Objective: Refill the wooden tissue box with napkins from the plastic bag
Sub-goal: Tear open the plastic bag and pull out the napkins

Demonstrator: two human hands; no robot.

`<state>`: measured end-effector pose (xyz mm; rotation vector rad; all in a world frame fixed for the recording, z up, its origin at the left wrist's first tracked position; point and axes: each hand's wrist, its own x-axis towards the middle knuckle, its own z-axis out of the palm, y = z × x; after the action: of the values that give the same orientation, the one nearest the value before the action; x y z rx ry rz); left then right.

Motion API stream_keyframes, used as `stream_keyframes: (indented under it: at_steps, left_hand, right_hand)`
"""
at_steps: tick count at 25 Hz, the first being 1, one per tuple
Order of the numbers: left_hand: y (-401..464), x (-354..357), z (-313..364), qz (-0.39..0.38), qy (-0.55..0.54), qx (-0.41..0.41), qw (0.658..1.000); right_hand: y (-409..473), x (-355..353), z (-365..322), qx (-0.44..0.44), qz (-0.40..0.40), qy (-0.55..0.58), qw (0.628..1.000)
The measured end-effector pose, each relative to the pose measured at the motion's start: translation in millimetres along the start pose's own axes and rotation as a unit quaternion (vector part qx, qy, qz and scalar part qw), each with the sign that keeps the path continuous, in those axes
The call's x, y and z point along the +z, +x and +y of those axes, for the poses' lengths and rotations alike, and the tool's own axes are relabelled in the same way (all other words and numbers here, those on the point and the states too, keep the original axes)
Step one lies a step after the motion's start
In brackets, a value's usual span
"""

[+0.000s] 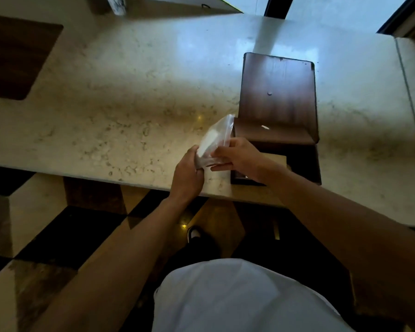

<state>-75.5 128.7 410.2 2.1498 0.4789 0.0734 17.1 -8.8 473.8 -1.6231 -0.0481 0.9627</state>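
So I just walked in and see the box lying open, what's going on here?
A person stands at the marble counter, holding a clear plastic bag of white napkins in both hands. The left hand grips the bag from below, while the right hand pinches its side. The wooden tissue box sits open just to the right, its lid folded back flat. The napkins have not yet gone into the box.

Obscured areas
Right hand hides part of open wooden tissue box; napkins blurred inside plastic bag; counter cut off left.
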Motion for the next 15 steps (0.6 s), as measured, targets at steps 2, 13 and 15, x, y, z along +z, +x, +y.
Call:
stream_keyframes:
  at_steps: [2,13,15]
  left_hand:
    - [3,5,2,-0.012,-0.013,-0.012,1.000]
    - [3,1,50,-0.039,-0.100,-0.017,0.994]
    - [9,-4,63,-0.039,-0.099,0.014,0.994]
  right_hand:
    - [7,-4,-1,-0.001,0.001,-0.052,0.999]
    - [14,-47,-34,-0.153,0.036,-0.227,0.961]
    - [14,-49,-37,-0.146,0.021,-0.216,0.965]
